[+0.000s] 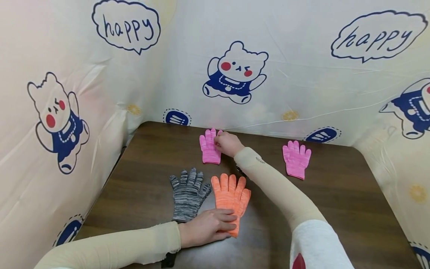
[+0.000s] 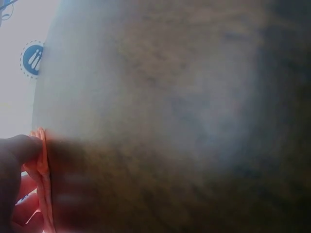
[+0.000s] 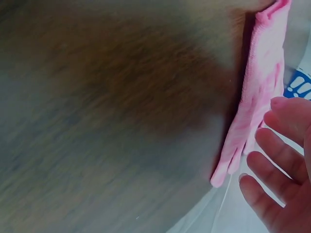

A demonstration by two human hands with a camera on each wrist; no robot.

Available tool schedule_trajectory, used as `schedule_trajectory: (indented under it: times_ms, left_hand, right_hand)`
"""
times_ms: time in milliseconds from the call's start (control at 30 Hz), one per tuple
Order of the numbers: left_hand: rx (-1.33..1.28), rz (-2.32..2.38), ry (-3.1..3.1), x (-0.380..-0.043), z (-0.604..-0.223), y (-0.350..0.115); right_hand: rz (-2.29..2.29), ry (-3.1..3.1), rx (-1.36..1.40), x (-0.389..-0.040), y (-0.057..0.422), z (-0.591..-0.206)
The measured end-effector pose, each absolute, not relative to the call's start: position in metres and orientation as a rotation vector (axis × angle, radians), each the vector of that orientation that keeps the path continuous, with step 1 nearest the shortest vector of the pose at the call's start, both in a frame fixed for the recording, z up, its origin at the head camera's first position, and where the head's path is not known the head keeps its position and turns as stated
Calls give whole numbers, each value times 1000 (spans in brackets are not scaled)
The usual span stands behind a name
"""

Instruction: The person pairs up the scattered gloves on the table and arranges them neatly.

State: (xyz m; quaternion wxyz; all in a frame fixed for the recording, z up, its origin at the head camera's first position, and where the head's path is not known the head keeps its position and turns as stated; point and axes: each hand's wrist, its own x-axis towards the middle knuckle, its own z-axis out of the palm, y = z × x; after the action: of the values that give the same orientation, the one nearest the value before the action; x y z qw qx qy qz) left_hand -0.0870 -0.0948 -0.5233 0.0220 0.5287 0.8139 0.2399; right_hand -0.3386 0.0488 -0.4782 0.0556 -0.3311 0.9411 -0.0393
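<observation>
My left hand (image 1: 209, 227) lies across the cuff of an orange knit glove (image 1: 230, 194), fingers extended over it. That glove (image 2: 43, 177) shows edge-on beside the hand (image 2: 19, 170) in the left wrist view. Farther back, my right hand (image 1: 229, 143) is at the right side of a pink glove (image 1: 209, 149), covering part of its fingers. In the right wrist view the fingers of that hand (image 3: 286, 150) are spread and loosely bent near the pink glove (image 3: 265, 68), with nothing held. Whether the thumb touches it I cannot tell.
Left of the orange glove, a grey-and-black striped glove (image 1: 188, 201) lies flat, close to my left wrist. Another pink glove (image 1: 297, 160) is at the back right. All lie on a dark wooden table (image 1: 144, 160), enclosed by printed white curtains (image 1: 295, 86).
</observation>
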Motion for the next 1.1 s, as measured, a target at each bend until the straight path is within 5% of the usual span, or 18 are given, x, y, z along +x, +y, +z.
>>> schedule_trajectory:
  times_ms: [1100]
  left_hand:
    - [1647, 744, 2522, -86, -523, -95]
  right_hand:
    - [-70, 2856, -923, -345, 46, -491]
